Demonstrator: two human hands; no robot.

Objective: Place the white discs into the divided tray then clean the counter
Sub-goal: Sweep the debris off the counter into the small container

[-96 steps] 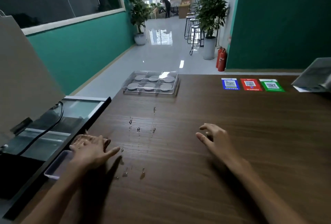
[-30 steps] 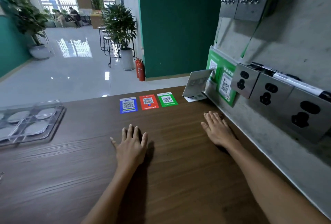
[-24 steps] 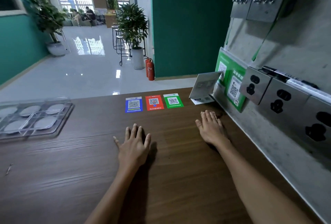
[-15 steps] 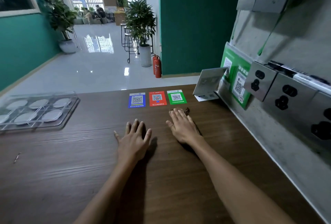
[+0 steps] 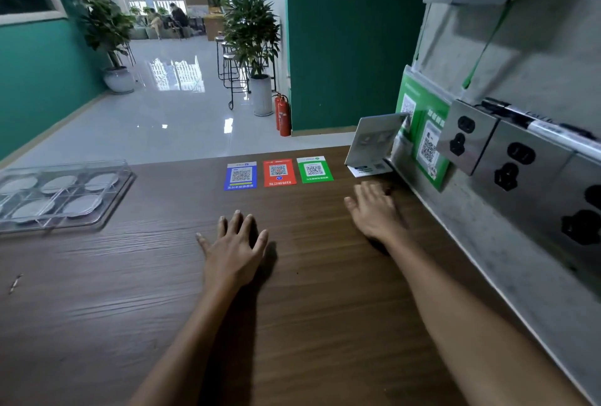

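The divided tray (image 5: 107, 192), clear plastic, sits at the far left edge of the wooden counter (image 5: 325, 324), with white discs (image 5: 83, 204) lying one to a compartment in the cells that show; its left part runs out of view. Nearer the person than the tray, a small scrap of debris (image 5: 14, 282) lies on the wood.

To the right of the tray, the left hand (image 5: 234, 246) rests palm down on the counter, fingers spread and holding nothing, in about the same spot as half a second ago. The right hand (image 5: 374, 210), also flat with fingers extended and empty, has moved away from the tray since then: it was just beside the left hand and now lies close to the grey wall.

Beyond the hands, farther right of the tray, three QR code cards lie in a row on the counter: blue (image 5: 241, 175), red (image 5: 279, 172) and green (image 5: 314, 169). Their small print is too fine to read. A folded card stand (image 5: 374, 142) leans by the wall, next to green QR posters (image 5: 426, 142) and steel sockets (image 5: 517, 158).
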